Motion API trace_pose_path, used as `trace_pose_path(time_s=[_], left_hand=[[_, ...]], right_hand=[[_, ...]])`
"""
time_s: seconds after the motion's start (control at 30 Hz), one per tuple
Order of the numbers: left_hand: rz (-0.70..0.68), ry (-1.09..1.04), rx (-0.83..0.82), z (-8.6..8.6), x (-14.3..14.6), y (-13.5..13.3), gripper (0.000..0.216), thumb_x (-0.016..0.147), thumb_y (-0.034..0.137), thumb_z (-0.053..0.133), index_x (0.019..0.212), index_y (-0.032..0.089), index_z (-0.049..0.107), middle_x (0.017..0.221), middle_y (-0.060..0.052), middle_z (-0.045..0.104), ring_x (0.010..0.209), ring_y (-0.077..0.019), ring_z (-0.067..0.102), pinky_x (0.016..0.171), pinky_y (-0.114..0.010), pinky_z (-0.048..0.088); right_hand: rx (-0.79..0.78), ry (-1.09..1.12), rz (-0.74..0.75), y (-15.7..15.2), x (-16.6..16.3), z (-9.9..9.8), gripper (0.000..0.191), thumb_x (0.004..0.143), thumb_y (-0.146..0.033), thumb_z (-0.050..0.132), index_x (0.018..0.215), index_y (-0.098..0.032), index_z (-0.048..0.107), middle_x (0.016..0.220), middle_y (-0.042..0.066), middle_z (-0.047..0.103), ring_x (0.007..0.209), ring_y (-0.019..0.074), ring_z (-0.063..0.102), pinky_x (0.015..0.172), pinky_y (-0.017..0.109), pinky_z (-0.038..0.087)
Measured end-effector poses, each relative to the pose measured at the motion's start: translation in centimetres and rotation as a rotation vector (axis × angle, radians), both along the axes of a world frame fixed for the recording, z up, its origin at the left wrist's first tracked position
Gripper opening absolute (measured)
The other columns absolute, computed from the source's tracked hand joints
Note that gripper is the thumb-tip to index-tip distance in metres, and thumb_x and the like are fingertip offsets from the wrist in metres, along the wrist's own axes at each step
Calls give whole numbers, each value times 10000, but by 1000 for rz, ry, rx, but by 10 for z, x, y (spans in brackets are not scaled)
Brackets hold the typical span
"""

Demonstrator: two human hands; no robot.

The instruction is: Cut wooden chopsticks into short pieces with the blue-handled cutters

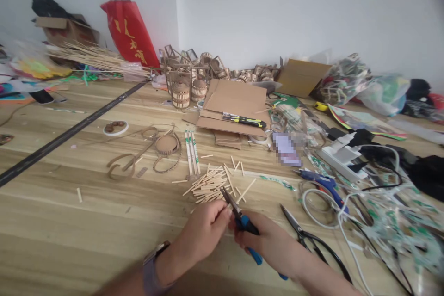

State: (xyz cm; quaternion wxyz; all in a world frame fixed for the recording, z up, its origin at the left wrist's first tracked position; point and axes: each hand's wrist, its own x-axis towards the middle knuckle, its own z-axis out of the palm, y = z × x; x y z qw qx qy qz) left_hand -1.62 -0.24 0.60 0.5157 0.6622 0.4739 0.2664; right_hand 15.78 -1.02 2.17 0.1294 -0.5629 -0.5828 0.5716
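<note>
My right hand (pixel 260 240) is wrapped round the blue and black handles of a pair of pliers (pixel 237 212), jaws pointing up and away. Close beside the jaws, my left hand (pixel 206 226) is closed in a pinch; whatever its fingertips hold is too small or hidden to name. Just beyond both hands lies a pile of short wooden sticks (pixel 210 185), with several loose ones around it. Black-handled scissors (pixel 300 231) lie on the wooden surface to the right of my right hand.
Wrapped sticks (pixel 192 150) and a round cardboard piece (pixel 167 144) lie beyond the pile. Cardboard sheets (pixel 236 97) carry cutter knives (pixel 244 120). A blue glue gun (pixel 324 185), a white power strip (pixel 343 159) and tangled cables crowd the right. Small wooden buckets (pixel 181 95) stand by the wall.
</note>
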Motion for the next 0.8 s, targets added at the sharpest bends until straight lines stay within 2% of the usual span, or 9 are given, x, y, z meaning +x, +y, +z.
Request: trace_pose_path(time_s=[0.13, 0.23, 0.4, 0.53, 0.67, 0.8], left_hand=[[14, -9, 20, -2, 1, 0, 319, 911, 399, 377, 666, 202, 430, 604, 22, 419, 597, -142, 383, 554, -257, 262], [-4, -32, -27, -1, 4, -1, 335, 914, 428, 371, 658, 214, 401, 561, 35, 395, 556, -138, 373, 535, -257, 258], [-49, -10, -92, 0, 2, -2, 349, 922, 439, 377, 664, 210, 426, 554, 31, 464, 533, -130, 434, 541, -250, 295], [-58, -7, -70, -3, 0, -1, 350, 928, 431, 372, 675, 202, 449, 556, 29, 488, 528, -121, 446, 546, -239, 314], [-88, -102, -176, -5, 1, -1, 407, 927, 505, 343, 785, 179, 540, 512, 47, 469, 462, -107, 384, 501, -230, 304], [-76, -141, -211, -6, 2, -1, 448, 916, 544, 351, 812, 164, 563, 497, 56, 447, 439, -99, 345, 475, -229, 282]], right_hand=[[126, -62, 38, -2, -2, 0, 22, 729, -237, 504, 723, -222, 519, 584, -37, 493, 577, 150, 455, 564, 260, 365], [193, -98, 47, -2, -1, 3, 104, 799, -280, 506, 709, -228, 517, 560, -42, 474, 598, 156, 456, 593, 258, 373], [234, -114, 111, 0, 3, 4, 140, 827, -296, 487, 741, -220, 566, 619, -30, 485, 645, 164, 456, 622, 262, 368], [143, -34, 134, 3, 7, 6, 98, 777, -297, 534, 788, -211, 579, 704, -22, 534, 686, 161, 465, 630, 259, 371], [-39, 94, 82, 3, 11, 11, 127, 724, -264, 560, 833, -209, 596, 731, -28, 556, 725, 156, 494, 646, 247, 386], [-60, 107, 61, 2, 10, 13, 120, 702, -247, 554, 810, -216, 596, 716, -34, 557, 729, 154, 501, 653, 246, 390]])
